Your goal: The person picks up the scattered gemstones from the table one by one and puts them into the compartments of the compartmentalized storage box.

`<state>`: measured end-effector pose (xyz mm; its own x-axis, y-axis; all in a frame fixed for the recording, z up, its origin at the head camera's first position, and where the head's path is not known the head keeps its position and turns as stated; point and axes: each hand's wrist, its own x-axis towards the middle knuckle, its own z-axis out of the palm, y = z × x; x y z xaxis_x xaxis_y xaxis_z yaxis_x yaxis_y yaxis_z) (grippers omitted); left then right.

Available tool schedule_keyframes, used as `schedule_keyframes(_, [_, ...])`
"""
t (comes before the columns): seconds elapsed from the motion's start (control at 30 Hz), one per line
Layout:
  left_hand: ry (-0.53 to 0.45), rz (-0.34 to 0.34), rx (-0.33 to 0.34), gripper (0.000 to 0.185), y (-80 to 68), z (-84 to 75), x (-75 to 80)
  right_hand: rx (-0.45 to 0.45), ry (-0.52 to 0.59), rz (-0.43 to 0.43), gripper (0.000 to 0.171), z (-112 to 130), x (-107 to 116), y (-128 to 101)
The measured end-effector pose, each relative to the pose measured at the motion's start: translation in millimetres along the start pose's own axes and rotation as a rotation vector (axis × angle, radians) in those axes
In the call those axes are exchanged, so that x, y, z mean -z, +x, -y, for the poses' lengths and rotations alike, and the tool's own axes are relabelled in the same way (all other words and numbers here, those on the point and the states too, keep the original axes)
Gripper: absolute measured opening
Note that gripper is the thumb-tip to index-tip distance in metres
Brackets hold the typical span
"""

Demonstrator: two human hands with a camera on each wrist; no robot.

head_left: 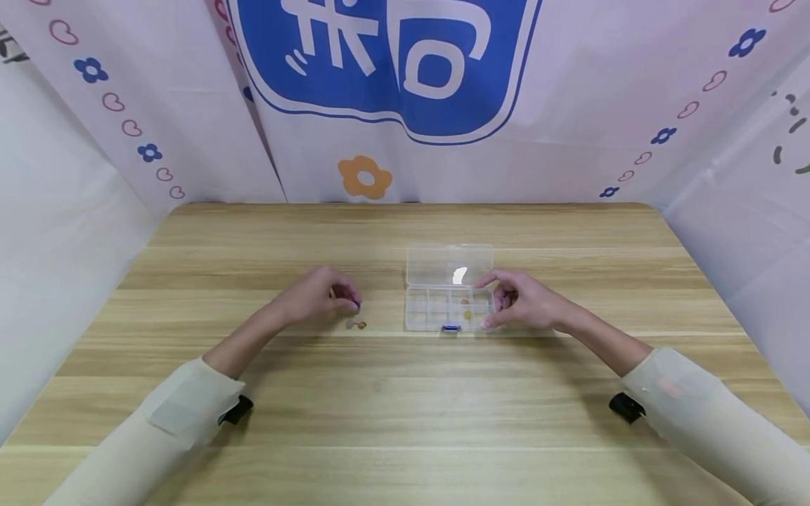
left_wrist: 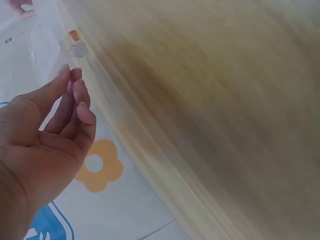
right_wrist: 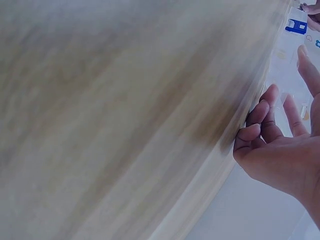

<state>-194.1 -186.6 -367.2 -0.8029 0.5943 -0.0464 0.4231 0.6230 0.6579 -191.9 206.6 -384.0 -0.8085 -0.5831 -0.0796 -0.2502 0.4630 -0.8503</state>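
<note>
In the head view, my left hand [head_left: 319, 294] pinches a small dark blue piece [head_left: 357, 305] between thumb and fingertips. Just below those fingertips, a few small round pieces [head_left: 361, 325], clear and amber-brown, lie on the table. The left wrist view shows an orange piece [left_wrist: 74, 35] and a clear round one [left_wrist: 79, 50] beyond the left fingertips. My right hand [head_left: 528, 301] holds the right end of a clear plastic compartment box [head_left: 416, 320], thumb at the front corner and index finger by the hinge. Its remaining fingers are curled.
The box's clear lid [head_left: 430, 263] lies tipped back, away from me. A blue latch [head_left: 451, 328] is on its front edge. Orange [head_left: 465, 302] and yellow [head_left: 467, 315] pieces sit in the compartments. The wood table [head_left: 405, 407] meets a printed cloth [head_left: 544, 169] at the back.
</note>
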Motion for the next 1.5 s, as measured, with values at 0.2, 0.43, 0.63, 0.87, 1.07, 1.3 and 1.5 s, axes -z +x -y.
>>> schedule_keyframes(0.2, [-0.029, -0.006, 0.022, 0.005, 0.4, -2.6, -0.1, -0.005, 0.002, -0.002, 0.061, -0.5, -0.6, 0.5])
schedule_keyframes(0.43, [-0.032, -0.02, -0.003, 0.006, 1.4, -4.2, -1.0, -0.003, 0.008, -0.001, 0.06, -0.7, -0.9, 0.0])
schedule_keyframes(0.63, [-0.036, -0.032, -0.005, 0.006, 2.5, -5.1, -2.2, 0.0, 0.002, -0.004, 0.06, -0.2, -0.8, -0.1])
schedule_keyframes(0.87, [-0.068, -0.055, -0.018, 0.006, 3.5, -6.9, -2.3, -0.005, -0.001, -0.006, 0.06, -0.3, -0.9, -0.6])
schedule_keyframes(1.07, [-0.098, -0.064, 0.007, 0.006, 2.2, -9.3, -2.3, -0.004, -0.001, -0.006, 0.06, -0.2, -1.2, -0.5])
schedule_keyframes(1.3, [-0.108, -0.059, -0.009, 0.011, 3.2, -10.5, -1.9, -0.004, -0.014, -0.004, 0.059, 0.4, -0.7, 0.0])
schedule_keyframes(1.5, [-0.113, -0.066, -0.02, 0.01, 4.1, -10.0, -2.7, -0.006, -0.013, -0.005, 0.059, 1.4, -0.5, -0.5])
